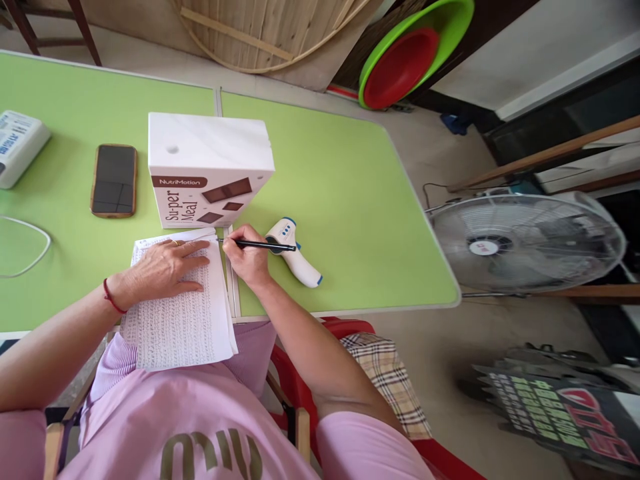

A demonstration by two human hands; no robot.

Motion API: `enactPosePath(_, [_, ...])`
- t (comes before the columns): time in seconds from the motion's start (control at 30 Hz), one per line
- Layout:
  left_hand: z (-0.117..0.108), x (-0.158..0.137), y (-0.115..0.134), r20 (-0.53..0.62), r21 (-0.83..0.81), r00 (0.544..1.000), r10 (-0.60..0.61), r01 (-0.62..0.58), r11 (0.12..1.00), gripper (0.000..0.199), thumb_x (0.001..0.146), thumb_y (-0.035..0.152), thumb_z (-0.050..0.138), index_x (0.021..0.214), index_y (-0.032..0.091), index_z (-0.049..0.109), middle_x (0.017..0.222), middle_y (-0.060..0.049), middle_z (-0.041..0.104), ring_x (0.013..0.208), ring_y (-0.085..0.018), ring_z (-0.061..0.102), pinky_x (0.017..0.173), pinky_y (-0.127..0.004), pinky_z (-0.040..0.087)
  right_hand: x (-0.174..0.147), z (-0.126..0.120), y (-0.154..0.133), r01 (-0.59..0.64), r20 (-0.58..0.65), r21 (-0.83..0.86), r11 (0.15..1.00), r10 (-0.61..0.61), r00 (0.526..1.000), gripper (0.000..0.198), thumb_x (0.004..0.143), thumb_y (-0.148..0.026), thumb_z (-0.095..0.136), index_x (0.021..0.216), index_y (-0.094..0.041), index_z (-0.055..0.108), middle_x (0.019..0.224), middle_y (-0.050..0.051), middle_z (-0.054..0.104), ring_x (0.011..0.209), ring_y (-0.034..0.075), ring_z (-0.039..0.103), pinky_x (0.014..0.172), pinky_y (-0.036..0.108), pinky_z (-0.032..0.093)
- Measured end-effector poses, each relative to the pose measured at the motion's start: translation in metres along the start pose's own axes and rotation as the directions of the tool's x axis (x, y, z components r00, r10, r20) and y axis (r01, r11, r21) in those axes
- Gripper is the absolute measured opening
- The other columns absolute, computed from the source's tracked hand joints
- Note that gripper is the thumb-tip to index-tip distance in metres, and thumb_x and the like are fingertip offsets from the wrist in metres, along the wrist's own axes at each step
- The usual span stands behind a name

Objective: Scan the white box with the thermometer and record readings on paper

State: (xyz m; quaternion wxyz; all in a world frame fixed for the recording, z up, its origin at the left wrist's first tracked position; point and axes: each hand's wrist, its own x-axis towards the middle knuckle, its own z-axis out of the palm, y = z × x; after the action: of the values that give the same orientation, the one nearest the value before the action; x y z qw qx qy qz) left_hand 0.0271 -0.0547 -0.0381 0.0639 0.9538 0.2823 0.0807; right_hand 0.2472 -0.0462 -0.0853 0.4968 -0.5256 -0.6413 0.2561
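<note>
Our right hand [247, 257] pinches a black pen [281, 247] between thumb and fingers in the head view, its tip close to the upper right edge of the handwritten sheets [185, 330]; we cannot tell whether it touches them. Our left hand [170, 268] lies flat on the pages, fingers spread, gripping nothing. The stack rests on the green desk [345, 180], on our side of the white box [213, 147], and its lower end juts past the edge toward us. We judge that overhang the main weakness: if the left hand lifts, or we lean in, the loose pages could fold, skew or slide off. With the tip so near the margin, a small slip could run ink off the paper, and the seam [231, 293] there could catch a stroke. The pen's back end appears over the thermometer [303, 267]; a sweep of the right wrist might knock it. Pushing the sheets forward could bump the upright box. Beyond the desk's end stands a fan [530, 247]; we cannot tell whether it runs, but a draught could lift unpinned corners. The phone [114, 181], flat to the box's left, seems safe.
</note>
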Motion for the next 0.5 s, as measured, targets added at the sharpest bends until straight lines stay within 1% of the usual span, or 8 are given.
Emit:
enactPosePath(0.23, [0.0003, 0.0004, 0.0006, -0.01, 0.007, 1.0, 0.002, -0.002, 1.0, 0.046, 0.092, 0.048, 0.073, 0.126, 0.018, 0.07, 0.148, -0.012, 0.058, 0.095, -0.03, 0.074, 0.084, -0.043, 0.059, -0.0001, 0.0005, -0.0008, 0.0, -0.013, -0.04, 0.999, -0.001, 1.0, 0.013, 0.079, -0.028, 0.056, 0.069, -0.025, 0.048, 0.058, -0.005, 0.055, 0.052, 0.012, 0.049, 0.053, 0.027, 0.043])
enactPosePath(0.4, [-0.0001, 0.0002, -0.0001, -0.019, -0.006, 1.0, 0.013, -0.013, 1.0, 0.046, 0.092, 0.048, 0.073, 0.126, 0.016, 0.07, 0.148, -0.012, 0.058, 0.095, -0.031, 0.074, 0.083, -0.045, 0.059, 0.0, -0.0003, -0.0018, -0.003, -0.005, 0.001, 1.0, 0.003, 1.0, 0.014, 0.078, -0.029, 0.058, 0.068, -0.025, 0.048, 0.057, -0.006, 0.056, 0.051, 0.013, 0.049, 0.053, 0.027, 0.043])
enactPosePath(0.5, [0.0005, 0.0002, -0.0001, -0.008, -0.005, 1.0, 0.007, -0.007, 1.0, 0.046, 0.092, 0.048, 0.073, 0.126, 0.017, 0.069, 0.148, -0.013, 0.057, 0.097, -0.031, 0.074, 0.084, -0.044, 0.059, -0.0002, -0.0005, -0.0011, -0.019, 0.0, -0.008, 1.0, 0.019, 1.0, 0.015, 0.077, -0.028, 0.059, 0.068, -0.025, 0.048, 0.057, -0.006, 0.055, 0.052, 0.013, 0.049, 0.054, 0.027, 0.044])
